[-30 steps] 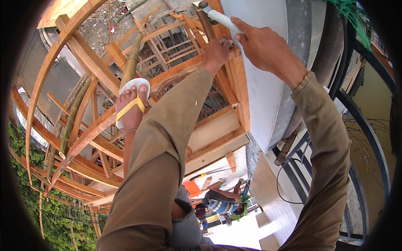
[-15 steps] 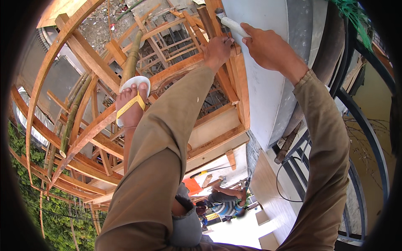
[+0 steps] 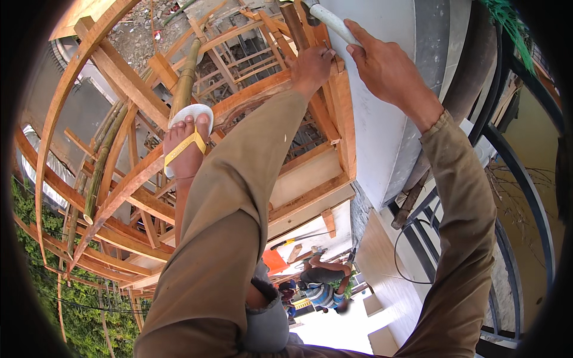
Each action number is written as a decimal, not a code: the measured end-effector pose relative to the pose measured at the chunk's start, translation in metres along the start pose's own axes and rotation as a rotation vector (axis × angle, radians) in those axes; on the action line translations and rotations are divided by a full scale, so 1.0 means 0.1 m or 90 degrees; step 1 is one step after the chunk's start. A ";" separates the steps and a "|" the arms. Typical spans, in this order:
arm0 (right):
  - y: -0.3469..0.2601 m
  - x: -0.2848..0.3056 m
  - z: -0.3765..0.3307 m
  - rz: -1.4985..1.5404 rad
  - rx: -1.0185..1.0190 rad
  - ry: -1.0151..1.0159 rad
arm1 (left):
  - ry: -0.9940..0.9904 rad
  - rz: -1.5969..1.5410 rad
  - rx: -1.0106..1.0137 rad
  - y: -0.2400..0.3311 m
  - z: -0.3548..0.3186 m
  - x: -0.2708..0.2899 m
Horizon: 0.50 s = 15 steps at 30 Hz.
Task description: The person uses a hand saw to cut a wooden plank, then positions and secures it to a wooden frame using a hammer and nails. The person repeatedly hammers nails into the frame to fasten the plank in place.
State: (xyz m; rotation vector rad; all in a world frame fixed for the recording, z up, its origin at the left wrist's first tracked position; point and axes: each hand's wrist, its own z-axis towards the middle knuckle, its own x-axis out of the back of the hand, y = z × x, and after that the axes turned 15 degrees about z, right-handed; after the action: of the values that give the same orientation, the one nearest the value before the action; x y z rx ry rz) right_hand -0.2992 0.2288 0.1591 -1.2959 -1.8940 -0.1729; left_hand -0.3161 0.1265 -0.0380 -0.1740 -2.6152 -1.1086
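Observation:
My left hand (image 3: 310,67) is stretched far out, its fingers curled on the top edge of an upright wooden plank (image 3: 341,113) that lies against a pale grey wall panel (image 3: 382,143). My right hand (image 3: 385,67) is closed around a white tool handle (image 3: 330,21); the tool's head is cut off at the top edge of the view. The two hands are close together, the right just beyond the plank. My foot in a white sandal with a yellow strap (image 3: 186,146) stands on a curved wooden beam (image 3: 119,197).
I am high on a lattice of wooden beams and bamboo poles (image 3: 98,173), with open gaps down to the ground. Far below, people (image 3: 322,286) crouch beside an orange object (image 3: 274,261). Dark curved metal railings (image 3: 525,197) run on the right, green foliage (image 3: 42,250) at lower left.
My right hand and the white handle shifted slightly along the panel's top. My left hand crept a little higher on the plank. My foot has stayed put.

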 end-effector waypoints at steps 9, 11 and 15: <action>-0.05 0.06 0.10 -0.112 0.013 -0.016 | 0.020 0.003 -0.030 -0.01 0.07 -0.01; -0.08 0.09 0.09 -0.074 -0.015 0.011 | -0.033 0.002 -0.009 -0.04 0.08 -0.02; -0.09 0.13 0.01 -0.014 0.055 0.085 | -0.014 -0.091 -0.025 -0.12 0.06 0.05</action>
State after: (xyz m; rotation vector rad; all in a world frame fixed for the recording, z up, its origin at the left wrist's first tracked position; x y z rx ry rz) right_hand -0.3087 0.2345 0.1698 -1.1773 -1.7841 -0.1822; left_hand -0.3249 0.1224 -0.0487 -0.0064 -2.6614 -1.2112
